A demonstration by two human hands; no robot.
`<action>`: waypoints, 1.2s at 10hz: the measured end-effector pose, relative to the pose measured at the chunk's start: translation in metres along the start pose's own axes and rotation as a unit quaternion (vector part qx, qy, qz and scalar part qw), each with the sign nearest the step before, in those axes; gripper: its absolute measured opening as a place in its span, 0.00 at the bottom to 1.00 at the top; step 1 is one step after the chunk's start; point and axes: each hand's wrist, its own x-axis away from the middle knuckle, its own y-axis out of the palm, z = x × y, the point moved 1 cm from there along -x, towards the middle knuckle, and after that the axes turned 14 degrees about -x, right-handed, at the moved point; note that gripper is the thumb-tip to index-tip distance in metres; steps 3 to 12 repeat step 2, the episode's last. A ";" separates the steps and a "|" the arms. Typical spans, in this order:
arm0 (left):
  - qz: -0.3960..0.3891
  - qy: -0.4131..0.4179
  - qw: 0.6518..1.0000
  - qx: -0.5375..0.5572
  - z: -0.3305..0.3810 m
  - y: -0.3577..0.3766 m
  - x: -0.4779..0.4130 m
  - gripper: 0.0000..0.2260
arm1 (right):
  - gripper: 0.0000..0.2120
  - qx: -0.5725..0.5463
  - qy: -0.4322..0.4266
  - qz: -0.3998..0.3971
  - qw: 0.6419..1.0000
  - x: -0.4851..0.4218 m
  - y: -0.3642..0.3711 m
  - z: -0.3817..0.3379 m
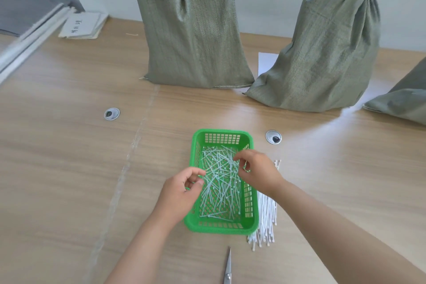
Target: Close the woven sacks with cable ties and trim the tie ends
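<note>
Green plastic basket (221, 229) with slotted walls sat on a light wood-grain table (69, 168), near the middle of the near edge. A loose tangle of pale cable ties (219, 191) lay criss-crossed on the basket's floor.

Two bare forearms reached in from the near edge. The left hand (182, 189) hung over the basket's left wall, its fingers loosely curled and the thumb tip close to the forefinger; whether it pinched a tie could not be told. The right hand (255, 170) hung over the far right part of the basket, knuckles up and fingers curled down toward the tangle; its fingertips were hidden, so whether it held a tie could not be told.

A bundle of white cable ties (266, 226) lay on the table just beside the basket's right wall, its length running from near to far. Scissors (227, 267) lay shut at the near edge, with the tip pointing at the basket.

Along the far edge stood two grey-green woven sacks. The middle sack (191, 30) stood upright, its top cut off by the frame. The right sack (327, 53) had its neck gathered into a tight twist. Between their bases showed a white sheet (266, 62). A third sack (401, 104) lay low at the right edge.

Two round metal cable grommets were set in the tabletop, one (112, 113) left of centre, the other (273, 137) just beyond the basket's far right corner. A stack of papers (83, 25) lay toward the far left corner.
</note>
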 end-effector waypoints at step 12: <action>-0.002 -0.006 1.000 0.016 -0.006 -0.012 0.018 0.16 | 0.14 -0.026 0.036 0.030 0.999 0.021 0.008 -0.010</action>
